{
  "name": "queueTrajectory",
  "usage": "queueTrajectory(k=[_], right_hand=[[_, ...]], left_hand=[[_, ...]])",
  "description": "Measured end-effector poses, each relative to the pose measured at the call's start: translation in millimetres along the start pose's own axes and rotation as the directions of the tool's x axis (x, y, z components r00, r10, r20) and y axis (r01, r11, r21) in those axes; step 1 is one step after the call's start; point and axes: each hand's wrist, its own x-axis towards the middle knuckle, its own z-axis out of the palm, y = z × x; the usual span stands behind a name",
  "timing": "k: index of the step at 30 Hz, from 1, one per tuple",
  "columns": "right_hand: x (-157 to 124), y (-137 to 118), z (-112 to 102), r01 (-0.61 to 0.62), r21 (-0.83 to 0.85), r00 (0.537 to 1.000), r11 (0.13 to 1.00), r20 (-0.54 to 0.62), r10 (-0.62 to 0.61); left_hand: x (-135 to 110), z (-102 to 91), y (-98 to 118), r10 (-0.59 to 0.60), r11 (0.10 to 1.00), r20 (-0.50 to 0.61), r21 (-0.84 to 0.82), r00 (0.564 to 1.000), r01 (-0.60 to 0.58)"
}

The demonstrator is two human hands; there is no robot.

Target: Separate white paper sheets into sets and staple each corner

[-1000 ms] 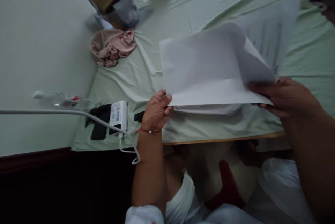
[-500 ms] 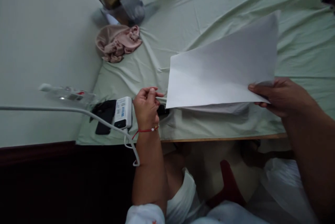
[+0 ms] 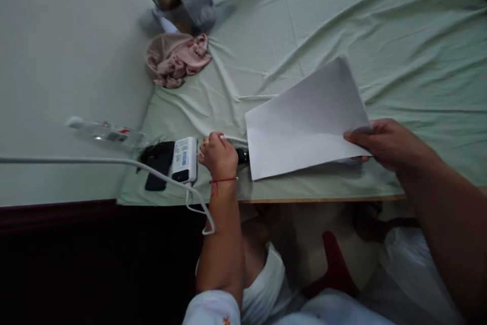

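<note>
The person's right hand (image 3: 380, 143) pinches the right-hand edge of a smooth, matte white sheet of paper (image 3: 300, 127), thumb on top and fingers beneath. From that grip the sheet reaches leftward in a gentle bow over a soft, creased pale green cloth (image 3: 297, 21), its blank face upward.

The left hand (image 3: 218, 155), with a thin red cord bracelet (image 3: 224, 179) at its wrist, is off the paper, knuckles up and fingers curled. It is just beside a small black glossy object (image 3: 242, 156), partly hidden; whether it grasps anything I cannot tell.

Left of this hand are a white, round-edged plastic block (image 3: 184, 155) with a printed label, a flat black slab (image 3: 166, 155) and a clear plastic bottle (image 3: 119, 135). Beyond it sits a crumpled pink fabric (image 3: 178, 61) in loose folds.

A second ago, the left hand held the sheet's near left corner and a printed page fanned out beyond the right hand; now no print shows and the sheet's far edge sits lower. The right hand has kept its pinch throughout.
</note>
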Motion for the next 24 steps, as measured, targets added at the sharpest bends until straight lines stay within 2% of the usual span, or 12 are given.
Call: queueTrajectory(k=[6, 12, 17, 24], right_hand=[[1, 2, 12, 0.047, 0.027, 0.999, 0.999, -0.007, -0.047], [5, 6, 18, 0.127, 0.029, 0.992, 0.992, -0.020, -0.126], [8, 7, 20, 0.145, 0.020, 0.989, 0.989, -0.016, -0.144], [6, 2, 24, 0.116, 0.019, 0.992, 0.993, -0.042, -0.115]], left_hand=[[5, 4.0, -5, 0.030, 0.999, 0.136, -0.025, 0.990, -0.027], [6, 9.4, -11, 0.097, 0.994, 0.132, -0.058, 0.986, -0.090], [5, 9.6, -11, 0.118, 0.991, 0.148, -0.073, 0.982, -0.108], [-6, 6.0, -5, 0.146, 0.987, 0.177, 0.034, 0.973, -0.155]])
